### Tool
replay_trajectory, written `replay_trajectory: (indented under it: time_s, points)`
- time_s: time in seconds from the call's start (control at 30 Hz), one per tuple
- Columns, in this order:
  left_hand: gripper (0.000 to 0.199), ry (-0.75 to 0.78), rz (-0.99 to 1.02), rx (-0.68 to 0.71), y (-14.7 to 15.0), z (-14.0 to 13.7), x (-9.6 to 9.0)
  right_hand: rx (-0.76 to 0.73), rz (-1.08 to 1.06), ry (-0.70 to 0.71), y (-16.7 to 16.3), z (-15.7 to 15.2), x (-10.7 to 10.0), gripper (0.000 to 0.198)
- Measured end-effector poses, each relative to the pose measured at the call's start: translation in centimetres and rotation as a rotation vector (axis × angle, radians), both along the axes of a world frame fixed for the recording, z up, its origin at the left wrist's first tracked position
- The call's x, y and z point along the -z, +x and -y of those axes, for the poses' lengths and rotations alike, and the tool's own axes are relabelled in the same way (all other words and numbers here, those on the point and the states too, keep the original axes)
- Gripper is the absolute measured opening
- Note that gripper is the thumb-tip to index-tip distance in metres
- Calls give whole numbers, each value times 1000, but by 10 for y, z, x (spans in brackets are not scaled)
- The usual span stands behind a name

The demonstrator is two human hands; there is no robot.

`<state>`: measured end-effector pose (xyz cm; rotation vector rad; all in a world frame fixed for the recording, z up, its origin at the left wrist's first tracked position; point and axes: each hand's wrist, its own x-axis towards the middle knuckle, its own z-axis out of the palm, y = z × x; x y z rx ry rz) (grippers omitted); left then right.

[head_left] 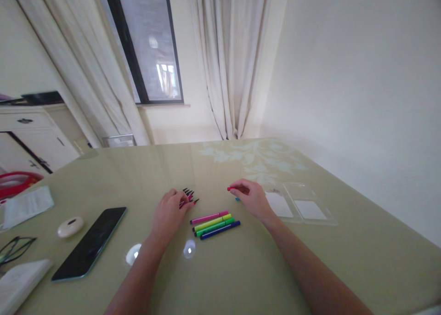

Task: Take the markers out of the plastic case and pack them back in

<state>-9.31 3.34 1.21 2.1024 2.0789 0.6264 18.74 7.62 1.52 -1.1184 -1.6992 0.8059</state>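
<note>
My left hand [171, 210] is closed over a small bunch of felt-tip pens [188, 194] whose dark pointed tips stick out past the fingers. One of them, with a red end, lies under the thumb. Between the thumb and fingers of my right hand [253, 198] is a small red pen cap [229, 188]. A blue piece [237, 199] shows just below that hand; I cannot tell whether it is held. Lying side by side between the hands are a pink pen [209, 217], a yellow pen [212, 223], a green pen [214, 227] and a dark blue pen [220, 230].
An open clear plastic case [295, 212] with white inserts lies beyond my right wrist. Toward the left are a black phone [90, 244], a white oval case [70, 227], glasses [17, 250] and a white object [24, 283]. The glossy table [241, 273] meets the wall at right.
</note>
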Motion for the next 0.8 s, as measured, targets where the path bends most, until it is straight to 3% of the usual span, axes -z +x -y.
replay_trajectory:
  time_s: [0.27, 0.5, 0.8]
  points:
    - [14, -32, -79, 49, 3, 5, 2, -16, 0, 7, -3, 3, -2, 16]
    - [18, 82, 151, 247, 26, 6, -3, -137, -8, -10, -14, 15, -10, 17]
    - [17, 71, 220, 293, 36, 9, -7, -157, -9, 8, -16, 19, -13, 17]
